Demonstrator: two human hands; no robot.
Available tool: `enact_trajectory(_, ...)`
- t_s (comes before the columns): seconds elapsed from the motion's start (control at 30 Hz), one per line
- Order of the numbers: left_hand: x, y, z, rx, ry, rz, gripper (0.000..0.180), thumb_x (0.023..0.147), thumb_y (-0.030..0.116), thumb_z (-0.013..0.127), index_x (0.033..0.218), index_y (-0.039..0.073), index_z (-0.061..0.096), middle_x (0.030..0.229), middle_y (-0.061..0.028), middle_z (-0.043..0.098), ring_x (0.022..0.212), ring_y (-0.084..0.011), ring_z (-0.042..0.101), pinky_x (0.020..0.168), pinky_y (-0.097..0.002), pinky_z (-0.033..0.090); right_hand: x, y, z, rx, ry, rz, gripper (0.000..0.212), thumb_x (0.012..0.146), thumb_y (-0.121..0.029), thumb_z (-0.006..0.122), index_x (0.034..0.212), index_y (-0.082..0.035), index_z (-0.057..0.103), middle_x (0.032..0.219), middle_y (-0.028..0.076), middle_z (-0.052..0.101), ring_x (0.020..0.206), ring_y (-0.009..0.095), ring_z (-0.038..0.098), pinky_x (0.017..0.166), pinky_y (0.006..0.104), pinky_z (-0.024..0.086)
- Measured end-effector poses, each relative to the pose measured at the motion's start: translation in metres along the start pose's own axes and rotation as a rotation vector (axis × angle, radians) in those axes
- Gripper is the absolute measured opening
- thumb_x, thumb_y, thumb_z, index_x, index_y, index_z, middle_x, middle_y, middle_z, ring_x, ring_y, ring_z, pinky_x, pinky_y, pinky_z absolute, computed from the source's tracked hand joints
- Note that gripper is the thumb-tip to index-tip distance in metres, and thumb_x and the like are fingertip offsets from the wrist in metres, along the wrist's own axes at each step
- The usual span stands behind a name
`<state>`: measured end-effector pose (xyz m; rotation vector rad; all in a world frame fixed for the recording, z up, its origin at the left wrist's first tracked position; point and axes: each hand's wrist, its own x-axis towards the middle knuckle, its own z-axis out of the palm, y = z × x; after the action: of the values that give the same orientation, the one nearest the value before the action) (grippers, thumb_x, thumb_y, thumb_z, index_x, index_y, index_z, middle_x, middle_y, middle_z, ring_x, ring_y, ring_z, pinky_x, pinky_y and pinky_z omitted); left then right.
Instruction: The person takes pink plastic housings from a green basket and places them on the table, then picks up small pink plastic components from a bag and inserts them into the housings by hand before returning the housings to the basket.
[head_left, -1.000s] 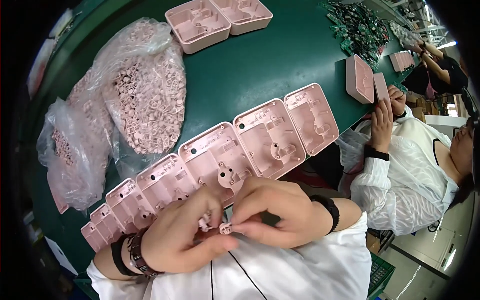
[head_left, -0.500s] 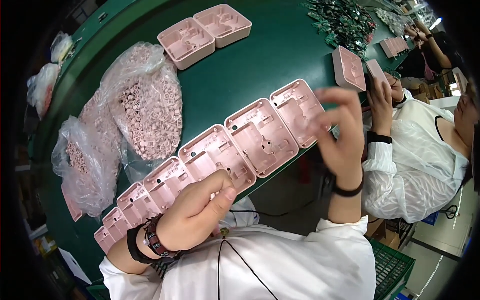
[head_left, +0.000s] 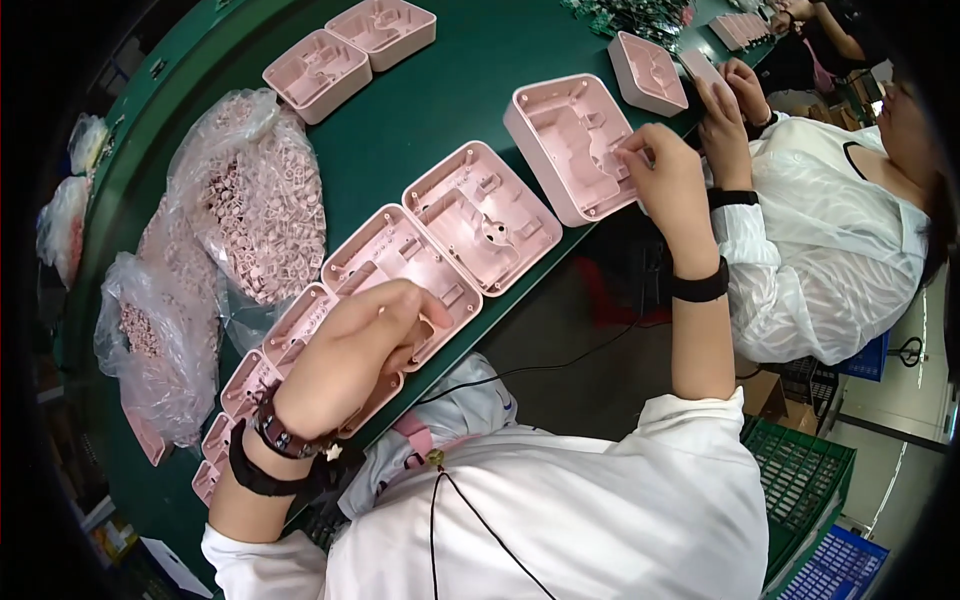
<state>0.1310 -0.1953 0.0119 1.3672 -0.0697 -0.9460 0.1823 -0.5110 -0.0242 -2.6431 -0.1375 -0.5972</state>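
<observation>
A row of pink plastic housings (head_left: pixel 482 218), open side up, runs diagonally along the table's near edge. At its right end, one housing (head_left: pixel 567 150) stands apart from the others, slightly tilted. My right hand (head_left: pixel 665 180) is at that housing's right wall, thumb and fingers pinched on its edge. My left hand (head_left: pixel 350 350) hangs over the middle of the row, fingers curled inward. Whatever it holds, if anything, is hidden by the fingers. It also covers parts of the housings beneath.
Clear bags of small pink parts (head_left: pixel 265 205) lie at the left on the green table (head_left: pixel 440 95). Two pink housings (head_left: pixel 318 75) stand at the back. A co-worker (head_left: pixel 810 230) sits at the right, holding a pink piece near another housing (head_left: pixel 648 73). Green circuit boards (head_left: pixel 625 15) lie beyond.
My right hand has come onto the end housing, which has separated from the row toward the far right. My left hand has stayed over the row, its fingers now turned down. The view has shifted.
</observation>
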Motion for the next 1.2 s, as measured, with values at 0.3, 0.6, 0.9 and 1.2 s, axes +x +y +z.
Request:
enact_trajectory(0.3, 0.014, 0.004, 0.020, 0.122, 0.243, 0.228, 0.048, 0.093, 0.044, 0.033, 0.103, 0.000, 0.052, 0.071, 0.0019, 0.044, 0.060, -0.0053, 0.038, 0.055, -0.0183, 0.031, -0.027, -0.107, -0.029, 0.046, 0.004, -0.079, 0.009, 0.073, -0.003, 0.062, 0.075, 0.002, 0.055, 0.068, 0.010, 0.053, 0.061, 0.019, 0.053, 0.056, 0.0286, 0.042)
enact_trajectory(0.6, -0.045, -0.022, -0.017, -0.050, 0.216, 0.084, 0.038, 0.085, 0.016, 0.042, 0.117, -0.006, 0.046, 0.102, -0.0113, 0.058, 0.092, -0.0170, 0.056, 0.082, -0.0283, 0.043, -0.053, -0.155, -0.041, 0.420, 0.120, -0.409, 0.011, 0.068, -0.001, 0.066, 0.076, -0.004, 0.058, 0.066, 0.007, 0.053, 0.060, 0.019, 0.051, 0.060, 0.0291, 0.039)
enact_trajectory(0.9, -0.084, -0.045, -0.014, 0.246, 0.084, 0.198, 0.041, 0.079, 0.019, 0.050, 0.109, -0.008, 0.046, 0.086, -0.0190, 0.059, 0.079, -0.0300, 0.060, 0.070, -0.0335, 0.047, -0.023, -0.174, -0.038, 0.304, -0.215, -0.822, 0.017, 0.058, -0.009, 0.066, 0.073, -0.007, 0.062, 0.073, 0.005, 0.057, 0.063, 0.017, 0.049, 0.057, 0.0290, 0.033)
enact_trajectory(1.2, -0.085, -0.052, -0.013, 0.357, 0.007, 0.317, 0.046, 0.076, 0.026, 0.056, 0.106, -0.007, 0.046, 0.081, -0.0215, 0.056, 0.072, -0.0366, 0.058, 0.061, -0.0389, 0.046, -0.014, -0.195, 0.008, 0.239, -0.099, -1.214, 0.020, 0.051, -0.018, 0.060, 0.068, -0.008, 0.060, 0.078, 0.002, 0.054, 0.073, 0.018, 0.045, 0.057, 0.0316, 0.035)
